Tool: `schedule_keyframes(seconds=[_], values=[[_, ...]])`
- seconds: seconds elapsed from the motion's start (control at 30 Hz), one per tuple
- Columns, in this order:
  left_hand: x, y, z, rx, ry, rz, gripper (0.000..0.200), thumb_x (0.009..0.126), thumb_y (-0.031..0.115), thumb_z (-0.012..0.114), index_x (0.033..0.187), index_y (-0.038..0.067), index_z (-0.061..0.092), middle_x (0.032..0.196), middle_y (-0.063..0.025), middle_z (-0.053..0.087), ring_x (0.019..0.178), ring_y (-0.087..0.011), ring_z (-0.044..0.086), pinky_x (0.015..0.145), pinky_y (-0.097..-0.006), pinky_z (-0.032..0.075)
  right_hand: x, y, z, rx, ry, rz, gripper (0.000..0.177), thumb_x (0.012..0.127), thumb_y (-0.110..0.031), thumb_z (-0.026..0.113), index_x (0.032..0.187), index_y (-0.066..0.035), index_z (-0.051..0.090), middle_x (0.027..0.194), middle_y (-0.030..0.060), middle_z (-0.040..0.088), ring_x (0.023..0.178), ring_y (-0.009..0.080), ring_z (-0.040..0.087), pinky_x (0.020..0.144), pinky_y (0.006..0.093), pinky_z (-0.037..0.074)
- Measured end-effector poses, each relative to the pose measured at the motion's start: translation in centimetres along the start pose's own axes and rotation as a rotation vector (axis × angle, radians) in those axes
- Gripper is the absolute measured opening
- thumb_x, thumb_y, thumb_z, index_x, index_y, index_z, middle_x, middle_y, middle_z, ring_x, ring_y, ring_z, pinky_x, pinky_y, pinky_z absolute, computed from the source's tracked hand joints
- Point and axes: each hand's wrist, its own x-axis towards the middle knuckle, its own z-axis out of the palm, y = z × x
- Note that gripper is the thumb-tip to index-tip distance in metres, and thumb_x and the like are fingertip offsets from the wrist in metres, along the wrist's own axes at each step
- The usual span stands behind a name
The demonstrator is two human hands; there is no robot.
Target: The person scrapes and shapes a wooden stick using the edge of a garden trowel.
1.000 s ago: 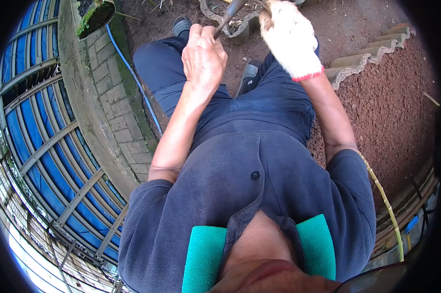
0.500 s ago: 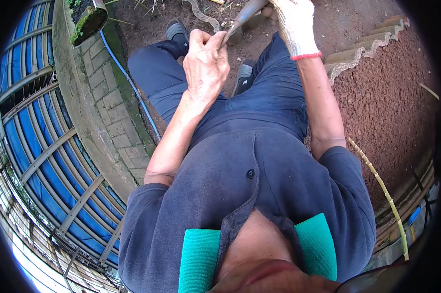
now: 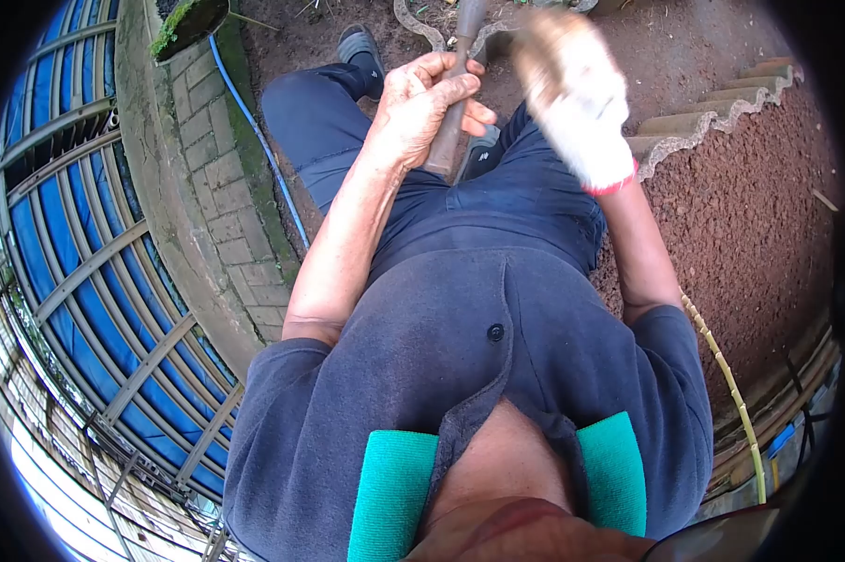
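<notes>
My bare left hand (image 3: 432, 103) has its thumb and some fingers around the wooden handle (image 3: 448, 140) of a tool. The handle's thick end points down toward my lap, and a grey metal part (image 3: 472, 19) runs out of the top of the view. To the right, apart from the handle, is my right hand (image 3: 577, 98) in a white knitted glove with a red cuff. Its fingers are smeared by motion around a brownish blur, so what they hold, if anything, cannot be made out.
My legs (image 3: 319, 117) are spread on brown soil. Corrugated tile pieces (image 3: 684, 126) edge a heap of reddish earth (image 3: 750, 206) at the right. A blue hose (image 3: 258, 140) lies beside a mossy brick strip (image 3: 216, 169) at the left, near a blue-backed slatted structure (image 3: 85, 244).
My left hand has moved right and now wraps the handle, which shows below it. The gloved right hand has come lower and slightly right, away from the tool. The camera view has shifted slightly.
</notes>
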Motion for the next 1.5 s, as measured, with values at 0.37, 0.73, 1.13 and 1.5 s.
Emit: schedule_keyframes(seconds=[0.37, 0.73, 1.13, 1.5], values=[[-0.2, -1.7, -2.8, 0.905, 0.082, 0.340, 0.024, 0.093, 0.005, 0.061, 0.116, -0.002, 0.063, 0.080, -0.0018, 0.051, 0.056, -0.0067, 0.051, 0.051, -0.0250, 0.042, 1.3, 0.6, -0.6, -0.158, -0.045, -0.174, 0.033, 0.081, -0.017, 0.072, 0.113, -0.011, 0.066, 0.100, 0.0115, 0.069, 0.093, 0.0301, 0.068, 0.081, 0.0394, 0.057], [-1.5, -2.9, -2.4, 1.110, 0.197, 0.813, 0.025, 0.080, -0.006, 0.069, 0.105, -0.002, 0.066, 0.087, -0.0107, 0.055, 0.074, -0.0243, 0.057, 0.064, -0.0337, 0.048, 5.9, -0.6, -5.4, 1.207, -0.281, 1.107, 0.020, 0.088, -0.023, 0.070, 0.094, -0.004, 0.069, 0.066, 0.0008, 0.064, 0.052, 0.0085, 0.055, 0.045, 0.0204, 0.039], [2.6, -0.2, -1.3, 0.829, 0.040, 0.576, 0.051, 0.080, 0.003, 0.066, 0.130, 0.006, 0.058, 0.107, -0.0053, 0.062, 0.092, -0.0136, 0.060, 0.083, -0.0321, 0.048, 2.7, -3.0, -5.3, 0.604, -0.050, 0.287, 0.042, 0.087, -0.010, 0.073, 0.125, 0.004, 0.060, 0.104, 0.0125, 0.073, 0.096, 0.0182, 0.070, 0.087, 0.0306, 0.055], [4.9, 0.2, -2.2, 0.728, 0.103, 0.696, 0.028, 0.079, 0.003, 0.073, 0.107, 0.005, 0.068, 0.095, -0.0100, 0.070, 0.088, -0.0183, 0.068, 0.077, -0.0302, 0.053, 1.8, -2.3, -4.6, 0.247, -0.152, -0.087, 0.033, 0.082, -0.013, 0.076, 0.114, -0.007, 0.069, 0.107, 0.0110, 0.072, 0.100, 0.0274, 0.070, 0.090, 0.0362, 0.055]])
